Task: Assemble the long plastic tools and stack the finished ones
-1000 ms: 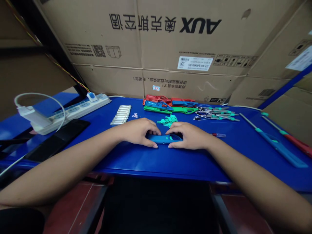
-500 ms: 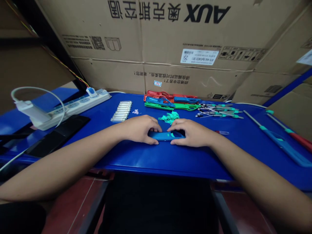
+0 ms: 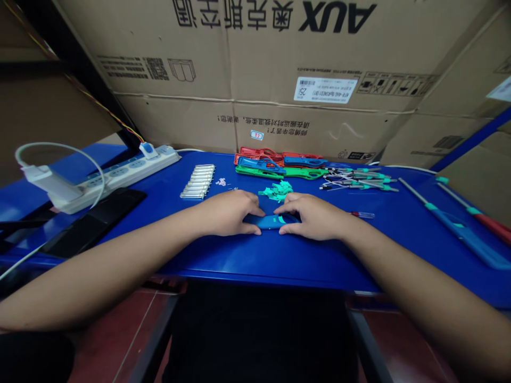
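Observation:
A blue plastic casing (image 3: 266, 221) with a small green piece on it lies on the blue table, between my hands. My left hand (image 3: 239, 213) grips its left end with thumb and fingers. Around its right end, by the loop-shaped opening, my right hand (image 3: 305, 215) is closed. Just behind the casing is a pile of small green parts (image 3: 277, 190). Red, blue and green casings (image 3: 279, 164) are stacked farther back. A small red and clear tool (image 3: 362, 215) lies right of my right hand.
A row of clear cylinders (image 3: 198, 182) and tiny pale pieces (image 3: 221, 182) lie at back left. Farther left are a power strip (image 3: 120, 173) and a black object (image 3: 96, 221). Wired rods (image 3: 359, 179), a blue lighter-like tool (image 3: 463, 234) and a red one (image 3: 493, 223) lie right. Cardboard (image 3: 263, 64) stands behind.
My right thumb and fingers have shifted slightly on the casing's right end. Both hands remain around it, and the camera view has moved a little.

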`<state>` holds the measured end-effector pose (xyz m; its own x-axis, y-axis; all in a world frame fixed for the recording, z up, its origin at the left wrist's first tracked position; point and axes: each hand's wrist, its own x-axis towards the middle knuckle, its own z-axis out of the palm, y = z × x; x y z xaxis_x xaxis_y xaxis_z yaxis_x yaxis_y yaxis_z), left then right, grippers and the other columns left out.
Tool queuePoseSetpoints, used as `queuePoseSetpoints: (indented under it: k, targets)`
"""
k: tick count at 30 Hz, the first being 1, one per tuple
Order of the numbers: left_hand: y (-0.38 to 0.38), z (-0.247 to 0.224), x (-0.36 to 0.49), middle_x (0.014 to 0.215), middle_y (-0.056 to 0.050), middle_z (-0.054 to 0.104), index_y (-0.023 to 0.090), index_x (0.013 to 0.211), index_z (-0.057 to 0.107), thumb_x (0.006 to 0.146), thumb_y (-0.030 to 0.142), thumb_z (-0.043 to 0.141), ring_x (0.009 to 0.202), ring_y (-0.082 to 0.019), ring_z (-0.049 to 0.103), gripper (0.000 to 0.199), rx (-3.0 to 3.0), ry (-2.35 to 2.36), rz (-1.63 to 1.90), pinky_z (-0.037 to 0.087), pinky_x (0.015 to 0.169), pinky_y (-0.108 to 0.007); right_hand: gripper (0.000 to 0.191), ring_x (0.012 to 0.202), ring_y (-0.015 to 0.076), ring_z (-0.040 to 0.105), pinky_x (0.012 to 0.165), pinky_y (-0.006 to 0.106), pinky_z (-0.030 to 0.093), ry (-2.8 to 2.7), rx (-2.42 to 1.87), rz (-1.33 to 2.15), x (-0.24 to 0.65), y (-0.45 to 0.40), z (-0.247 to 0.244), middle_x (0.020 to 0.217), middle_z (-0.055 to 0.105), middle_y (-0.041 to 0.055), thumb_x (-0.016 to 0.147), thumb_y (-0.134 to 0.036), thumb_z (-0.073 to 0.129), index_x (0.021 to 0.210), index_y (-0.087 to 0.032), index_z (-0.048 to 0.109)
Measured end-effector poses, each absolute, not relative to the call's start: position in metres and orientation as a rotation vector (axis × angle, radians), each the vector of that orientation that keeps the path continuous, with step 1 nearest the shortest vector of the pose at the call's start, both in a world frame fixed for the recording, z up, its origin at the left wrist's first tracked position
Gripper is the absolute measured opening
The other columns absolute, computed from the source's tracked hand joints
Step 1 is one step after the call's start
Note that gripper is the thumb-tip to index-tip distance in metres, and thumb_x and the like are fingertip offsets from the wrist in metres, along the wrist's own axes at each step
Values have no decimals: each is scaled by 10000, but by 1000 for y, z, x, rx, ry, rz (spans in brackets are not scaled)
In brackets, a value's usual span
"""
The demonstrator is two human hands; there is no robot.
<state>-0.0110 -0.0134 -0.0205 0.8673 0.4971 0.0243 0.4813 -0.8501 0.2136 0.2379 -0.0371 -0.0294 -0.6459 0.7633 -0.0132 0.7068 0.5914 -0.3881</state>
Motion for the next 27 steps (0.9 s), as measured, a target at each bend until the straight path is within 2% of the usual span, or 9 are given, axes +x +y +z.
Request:
queuePoseSetpoints:
  k: [5, 7, 10, 12, 16, 21, 24, 27]
  targets:
    - [-10, -21, -11, 931, -49, 720, 238, 1128, 748, 787, 461, 778, 831, -190, 665, 409, 2805, 726, 125, 486, 744, -294, 529, 922, 230, 622, 793, 361, 501, -2636, -1218, 559, 242, -38, -26, 1055, 680, 84, 779, -458, 783, 1246, -228, 691]
    - [-7, -21, -13, 931, -43, 721, 246, 1135, 745, 790, 463, 773, 819, -180, 661, 408, 2764, 710, 149, 483, 745, -289, 489, 915, 215, 622, 794, 353, 500, -2646, -1152, 585, 244, -37, -25, 1061, 680, 76, 811, -455, 751, 1242, -231, 692]
    - [1, -22, -18, 974, -42, 728, 237, 1111, 745, 897, 397, 657, 880, -162, 665, 282, 2631, 663, 164, 484, 795, -270, 378, 893, 204, 623, 797, 351, 499, -2667, -1084, 586, 246, -36, -24, 1039, 683, 72, 852, -423, 713, 1173, -225, 730]
    - [5, -24, -21, 961, -28, 731, 233, 1069, 742, 930, 360, 594, 876, -147, 665, 239, 2529, 694, 141, 484, 776, -244, 371, 885, 208, 625, 789, 352, 501, -2670, -1097, 573, 244, -36, -24, 1020, 687, 77, 843, -417, 724, 1156, -216, 740]
    - [6, -25, -21, 880, -11, 706, 213, 1017, 697, 913, 357, 590, 742, -132, 630, 207, 2505, 793, 47, 454, 644, -218, 400, 901, 219, 632, 786, 349, 503, -2683, -1155, 541, 240, -37, -25, 1039, 689, 92, 837, -415, 731, 1169, -192, 732]
    - [-2, -19, -19, 956, -45, 695, 195, 1011, 689, 909, 298, 562, 799, -143, 626, 193, 2594, 758, 91, 472, 693, -241, 453, 859, 200, 636, 741, 331, 511, -2642, -1159, 648, 253, -37, -17, 1040, 700, 77, 843, -467, 702, 1215, -211, 684]
    - [-3, -15, -20, 987, -55, 696, 191, 1064, 692, 908, 351, 573, 777, -136, 636, 253, 2522, 768, 76, 485, 674, -235, 326, 826, 184, 640, 728, 315, 506, -2596, -1228, 657, 277, -35, -5, 973, 708, 63, 891, -464, 622, 1065, -199, 698]
    - [-4, -17, -15, 999, -54, 701, 196, 1109, 692, 911, 423, 584, 770, -128, 642, 321, 2476, 824, 122, 493, 672, -228, 284, 819, 189, 629, 717, 313, 500, -2694, -1285, 645, 299, -32, 3, 941, 696, 55, 855, -463, 658, 963, -205, 706]
